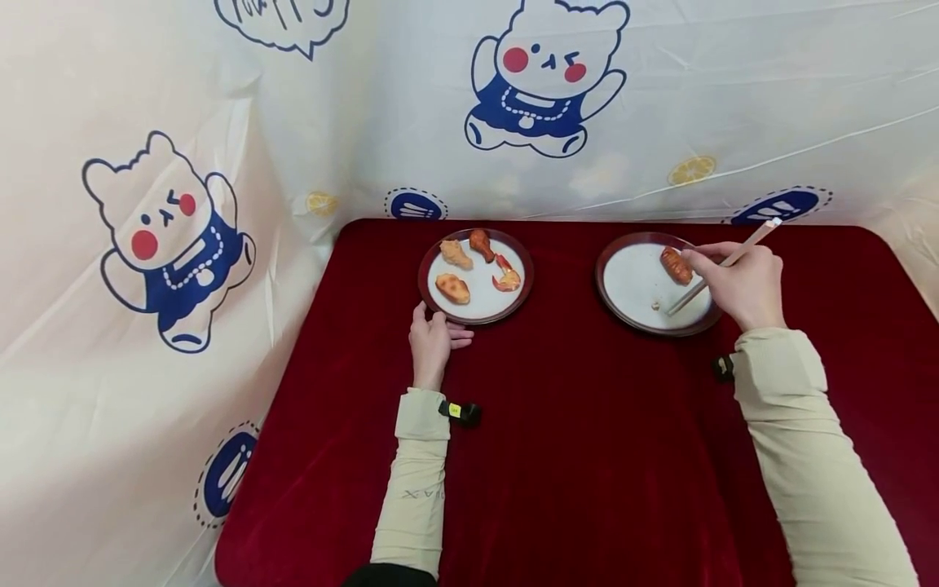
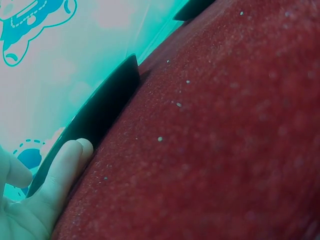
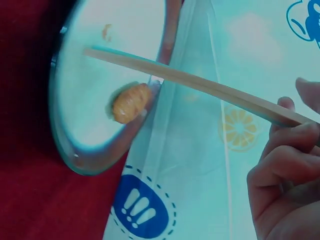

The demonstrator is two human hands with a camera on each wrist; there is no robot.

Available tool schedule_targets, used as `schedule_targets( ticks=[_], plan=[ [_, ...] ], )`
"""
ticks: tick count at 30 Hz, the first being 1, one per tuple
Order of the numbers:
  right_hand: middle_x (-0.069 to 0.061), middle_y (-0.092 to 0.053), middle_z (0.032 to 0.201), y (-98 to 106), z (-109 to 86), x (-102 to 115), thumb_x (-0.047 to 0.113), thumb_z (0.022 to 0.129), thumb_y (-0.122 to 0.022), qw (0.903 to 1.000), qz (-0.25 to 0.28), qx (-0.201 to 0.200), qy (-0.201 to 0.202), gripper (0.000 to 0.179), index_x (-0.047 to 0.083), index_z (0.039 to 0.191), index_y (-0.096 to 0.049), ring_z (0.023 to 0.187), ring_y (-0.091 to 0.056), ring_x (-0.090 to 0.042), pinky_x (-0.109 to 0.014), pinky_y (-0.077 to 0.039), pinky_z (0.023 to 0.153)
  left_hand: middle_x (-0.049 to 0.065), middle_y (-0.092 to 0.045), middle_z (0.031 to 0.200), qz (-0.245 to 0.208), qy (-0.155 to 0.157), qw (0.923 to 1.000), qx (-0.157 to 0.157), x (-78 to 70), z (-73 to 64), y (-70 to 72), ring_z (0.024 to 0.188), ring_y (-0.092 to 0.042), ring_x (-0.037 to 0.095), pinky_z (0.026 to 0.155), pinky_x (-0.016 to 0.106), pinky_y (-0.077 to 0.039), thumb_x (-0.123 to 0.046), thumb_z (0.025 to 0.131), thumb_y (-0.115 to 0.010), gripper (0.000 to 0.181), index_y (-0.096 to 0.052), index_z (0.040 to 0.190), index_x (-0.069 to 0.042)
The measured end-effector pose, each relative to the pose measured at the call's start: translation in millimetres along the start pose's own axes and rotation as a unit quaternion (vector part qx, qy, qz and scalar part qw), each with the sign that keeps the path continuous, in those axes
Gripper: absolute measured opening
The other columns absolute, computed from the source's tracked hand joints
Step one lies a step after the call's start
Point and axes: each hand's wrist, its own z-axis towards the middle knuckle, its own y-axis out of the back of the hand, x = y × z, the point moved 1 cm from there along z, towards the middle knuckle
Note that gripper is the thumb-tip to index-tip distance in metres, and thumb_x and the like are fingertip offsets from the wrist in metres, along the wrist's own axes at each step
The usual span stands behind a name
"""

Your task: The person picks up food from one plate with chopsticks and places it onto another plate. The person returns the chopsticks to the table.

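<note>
My right hand (image 1: 747, 285) holds a pair of light wooden chopsticks (image 3: 200, 86), pressed close together. Their tips point down at the white middle of the right plate (image 1: 623, 273), beside a small orange-brown bit (image 3: 106, 32). A ridged, browned oval food piece (image 1: 676, 266) lies on that plate, apart from the tips. At the near left rim of the other plate (image 1: 475, 310), my left hand (image 1: 431, 346) touches the edge with fairly straight fingers (image 2: 65, 160). This plate bears a drumstick (image 1: 481, 244), a shrimp (image 1: 506, 275), a pale fried piece (image 1: 456, 253) and a browned oval piece (image 1: 452, 288).
Both brown-rimmed plates stand near the far edge of a table with a dark red cloth (image 1: 587, 456). Behind and to the left hangs a pale curtain (image 1: 411, 98) printed with cartoon bears. A strap with a dark device (image 1: 462, 412) is at the left wrist.
</note>
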Motion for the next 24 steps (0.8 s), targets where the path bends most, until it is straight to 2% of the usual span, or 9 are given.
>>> schedule_targets(
  ticks=[4, 8, 13, 17, 20, 22, 24],
  plan=[
    [0.039, -0.044, 0.048, 7.8, 2.7, 5.0, 0.06, 0.084, -0.059, 0.9996, 0.006, -0.023, -0.013, 0.058, 0.01, 0.11, -0.075, 0.056, -0.047, 0.006, -0.016, -0.038, 0.045, 0.02, -0.069, 0.086, -0.003, -0.002, 1.0, 0.001, -0.3, -1.0, 0.1, 0.064, -0.072, 0.024, 0.061, 0.034, -0.064, -0.017, 0.099, -0.033, 0.058, -0.018, 0.155, -0.01],
    [0.041, -0.044, 0.051, 16.5, 2.8, 7.7, 0.057, 0.091, -0.049, 0.9992, 0.027, -0.028, -0.008, 0.061, 0.005, 0.112, -0.073, 0.048, -0.049, 0.01, -0.012, -0.041, 0.043, 0.021, -0.069, 0.087, -0.005, -0.003, 1.0, 0.003, -2.0, -1.8, 0.3, 0.064, -0.072, 0.023, 0.063, 0.035, -0.064, -0.017, 0.1, -0.034, 0.057, -0.019, 0.155, -0.012],
    [0.032, -0.049, 0.047, 24.4, 4.7, 7.9, 0.055, 0.096, -0.04, 0.9995, 0.022, 0.013, -0.021, 0.066, -0.003, 0.11, -0.07, 0.04, -0.054, 0.004, -0.016, -0.046, 0.039, 0.022, -0.069, 0.088, -0.006, -0.001, 1.0, 0.004, -2.3, -1.2, -0.2, 0.063, -0.072, 0.021, 0.063, 0.035, -0.064, -0.016, 0.1, -0.034, 0.057, -0.018, 0.155, -0.011],
    [0.023, -0.054, 0.047, 28.2, 5.7, 7.8, 0.051, 0.095, -0.046, 0.9978, 0.01, 0.057, -0.032, 0.063, -0.005, 0.112, -0.068, 0.043, -0.056, 0.003, -0.016, -0.05, 0.041, 0.023, -0.069, 0.088, -0.007, 0.0, 1.0, 0.005, -1.6, 0.0, -0.9, 0.063, -0.072, 0.022, 0.063, 0.035, -0.064, -0.016, 0.099, -0.034, 0.058, -0.017, 0.155, -0.011],
    [0.021, -0.057, 0.05, 27.8, 4.9, 7.9, 0.047, 0.094, -0.053, 0.9969, 0.002, 0.078, -0.012, 0.056, -0.005, 0.111, -0.068, 0.047, -0.057, 0.003, -0.015, -0.05, 0.044, 0.024, -0.069, 0.09, -0.006, 0.003, 1.0, 0.006, -1.6, 0.3, -0.8, 0.064, -0.072, 0.022, 0.063, 0.035, -0.064, -0.016, 0.1, -0.033, 0.058, -0.016, 0.155, -0.011],
    [0.019, -0.059, 0.053, 26.2, 4.1, 7.2, 0.045, 0.093, -0.056, 0.9971, -0.009, 0.075, 0.01, 0.052, -0.003, 0.108, -0.071, 0.051, -0.054, 0.004, -0.016, -0.048, 0.043, 0.024, -0.069, 0.091, -0.005, 0.006, 1.0, 0.006, -1.8, 0.4, -0.4, 0.064, -0.072, 0.022, 0.063, 0.035, -0.064, -0.016, 0.1, -0.033, 0.059, -0.016, 0.155, -0.011],
    [0.01, -0.065, 0.059, 24.0, 3.2, 5.9, 0.044, 0.092, -0.06, 0.9971, -0.02, 0.065, 0.035, 0.048, -0.001, 0.103, -0.073, 0.056, -0.052, 0.002, -0.017, -0.045, 0.043, 0.025, -0.068, 0.092, -0.005, 0.008, 0.9999, 0.007, -1.9, 0.3, 0.0, 0.065, -0.072, 0.022, 0.063, 0.035, -0.064, -0.016, 0.1, -0.033, 0.058, -0.015, 0.156, -0.012]
  ],
)
